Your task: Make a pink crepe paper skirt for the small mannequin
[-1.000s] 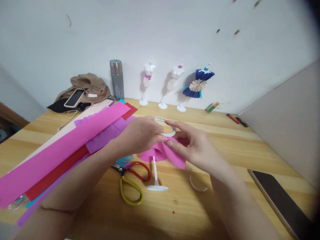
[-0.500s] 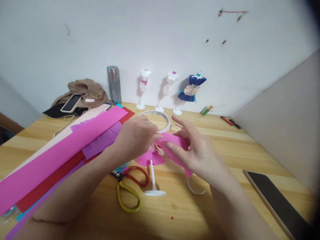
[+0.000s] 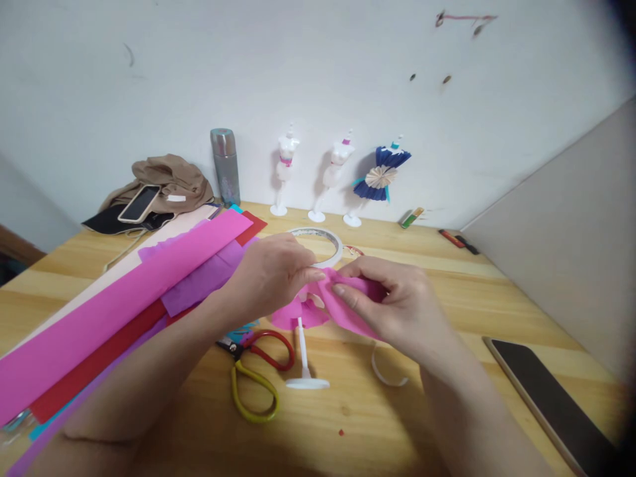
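Observation:
A piece of pink crepe paper (image 3: pixel 350 315) spans the gap between my two hands in the middle of the head view. My left hand (image 3: pixel 275 271) is closed, thumb and fingers pinching the paper's left end. My right hand (image 3: pixel 397 298) pinches it farther right between thumb and forefinger. Just below stands a small white mannequin stand (image 3: pixel 303 351) with a pink paper skirt (image 3: pixel 285 315); its upper part is hidden behind my hands and the paper. Directly behind my hands is a roll of tape (image 3: pixel 338 248), partly covered.
Scissors (image 3: pixel 256 391) with red and yellow handles lie left of the stand. Coloured paper sheets (image 3: pixel 124 298) cover the left side. A phone (image 3: pixel 546 404) lies at right. White mannequins (image 3: pixel 287 169), a blue-dressed mannequin (image 3: pixel 392 159) and a flask (image 3: pixel 226 169) line the wall.
My right hand's fingers, spread before, have closed in a pinch on the pink paper nearer my left hand. The left hand has barely moved.

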The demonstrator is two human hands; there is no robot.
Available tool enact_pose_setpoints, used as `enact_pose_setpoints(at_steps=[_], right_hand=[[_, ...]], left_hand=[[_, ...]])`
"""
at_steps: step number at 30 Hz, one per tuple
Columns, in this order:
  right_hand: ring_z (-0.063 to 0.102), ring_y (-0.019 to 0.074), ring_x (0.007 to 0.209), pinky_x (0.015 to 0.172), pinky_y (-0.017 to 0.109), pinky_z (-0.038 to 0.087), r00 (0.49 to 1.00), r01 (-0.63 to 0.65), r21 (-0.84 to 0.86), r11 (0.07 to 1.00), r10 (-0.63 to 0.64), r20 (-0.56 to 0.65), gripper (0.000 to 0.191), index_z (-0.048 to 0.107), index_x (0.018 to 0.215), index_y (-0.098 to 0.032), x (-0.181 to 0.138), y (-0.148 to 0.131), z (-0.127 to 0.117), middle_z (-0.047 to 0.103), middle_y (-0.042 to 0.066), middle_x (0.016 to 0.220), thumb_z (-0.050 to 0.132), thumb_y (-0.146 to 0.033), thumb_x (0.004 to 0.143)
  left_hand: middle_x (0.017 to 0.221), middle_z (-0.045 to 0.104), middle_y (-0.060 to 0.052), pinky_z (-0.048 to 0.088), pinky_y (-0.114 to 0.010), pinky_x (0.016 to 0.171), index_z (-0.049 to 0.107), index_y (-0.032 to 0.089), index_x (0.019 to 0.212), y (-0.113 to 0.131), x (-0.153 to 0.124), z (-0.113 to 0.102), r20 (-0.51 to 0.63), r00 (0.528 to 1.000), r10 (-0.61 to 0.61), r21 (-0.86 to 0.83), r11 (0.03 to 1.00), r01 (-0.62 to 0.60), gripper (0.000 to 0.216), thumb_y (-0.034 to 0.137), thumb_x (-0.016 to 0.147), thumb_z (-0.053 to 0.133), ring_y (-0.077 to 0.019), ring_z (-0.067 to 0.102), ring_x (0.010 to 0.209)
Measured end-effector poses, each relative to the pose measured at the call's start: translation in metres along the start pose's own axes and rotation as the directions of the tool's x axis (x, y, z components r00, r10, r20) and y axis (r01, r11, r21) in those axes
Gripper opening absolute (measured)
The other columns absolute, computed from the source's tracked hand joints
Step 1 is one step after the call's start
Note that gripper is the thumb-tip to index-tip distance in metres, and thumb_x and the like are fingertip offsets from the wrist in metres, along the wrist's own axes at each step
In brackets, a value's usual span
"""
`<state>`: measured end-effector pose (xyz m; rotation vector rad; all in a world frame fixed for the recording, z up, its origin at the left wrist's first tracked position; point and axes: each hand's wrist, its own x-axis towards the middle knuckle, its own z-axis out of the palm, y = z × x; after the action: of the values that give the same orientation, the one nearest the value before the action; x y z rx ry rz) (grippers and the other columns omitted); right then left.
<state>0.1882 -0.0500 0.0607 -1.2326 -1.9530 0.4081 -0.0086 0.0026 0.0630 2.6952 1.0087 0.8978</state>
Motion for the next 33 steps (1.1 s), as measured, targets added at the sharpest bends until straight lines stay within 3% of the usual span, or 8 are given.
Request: enact_pose_setpoints(at_steps=[5, 9, 19, 25, 33], right_hand=[[0.063, 0.0161, 0.061, 0.058, 0.03, 0.047, 0.991, 0.078, -0.056, 0.995, -0.084, -0.104, 0.01, 0.068, 0.08, -0.02, -0.0009, -0.0054, 0.0019, 0.072, 0.003, 0.073, 0.061, -0.02, 0.087], [0.062, 0.0154, 0.058, 0.058, 0.03, 0.049, 0.991, 0.1, -0.003, 0.995, -0.1, -0.087, 0.014, 0.069, 0.079, -0.022, -0.0006, -0.0076, 0.0054, 0.071, 0.001, 0.069, 0.06, -0.019, 0.088], [0.067, 0.018, 0.066, 0.061, 0.031, 0.053, 0.995, 0.007, 0.117, 0.993, 0.005, -0.102, 0.008, 0.073, 0.082, -0.023, -0.0017, -0.0031, 0.0084, 0.075, 0.002, 0.076, 0.066, -0.022, 0.084], [0.063, 0.0159, 0.059, 0.055, 0.028, 0.048, 0.994, -0.003, 0.195, 0.981, 0.024, -0.104, 0.009, 0.071, 0.075, -0.021, 0.0014, 0.0, 0.0096, 0.072, 0.001, 0.069, 0.067, -0.024, 0.082], [0.051, 0.0119, 0.053, 0.053, 0.026, 0.04, 0.974, 0.016, 0.048, 0.999, -0.004, -0.226, 0.018, 0.062, 0.063, -0.021, 0.0031, -0.0012, 0.0087, 0.061, -0.003, 0.057, 0.069, -0.023, 0.079]], left_hand=[[0.057, 0.051, 0.001, 0.035, -0.022, 0.058, 0.051, 0.015, 0.058, 0.0004, -0.0014, 0.001, 0.004, 1.0, -0.012, -0.01, 1.0, 0.012, 0.042, 0.034, 0.095, 0.053, -0.0116, 0.048, 0.062], [0.055, 0.048, 0.002, 0.035, -0.022, 0.058, 0.047, 0.015, 0.055, 0.0022, -0.0025, 0.0022, -0.011, 1.0, 0.0, -0.025, 1.0, 0.0, 0.043, 0.031, 0.095, 0.054, -0.0115, 0.047, 0.062], [0.054, 0.046, 0.002, 0.033, -0.022, 0.058, 0.044, 0.015, 0.055, 0.0028, -0.0024, 0.0018, -0.007, 1.0, -0.014, -0.069, 0.997, 0.013, 0.045, 0.034, 0.095, 0.055, -0.0114, 0.046, 0.062], [0.055, 0.045, 0.003, 0.032, -0.022, 0.058, 0.044, 0.016, 0.057, 0.004, -0.0028, -0.0004, -0.02, 1.0, -0.004, -0.15, 0.989, 0.001, 0.044, 0.033, 0.095, 0.055, -0.0103, 0.043, 0.06], [0.056, 0.046, 0.003, 0.036, -0.022, 0.059, 0.044, 0.016, 0.056, 0.0049, -0.0029, -0.0017, -0.009, 1.0, -0.015, -0.209, 0.978, 0.013, 0.043, 0.032, 0.094, 0.056, -0.0113, 0.045, 0.063]])
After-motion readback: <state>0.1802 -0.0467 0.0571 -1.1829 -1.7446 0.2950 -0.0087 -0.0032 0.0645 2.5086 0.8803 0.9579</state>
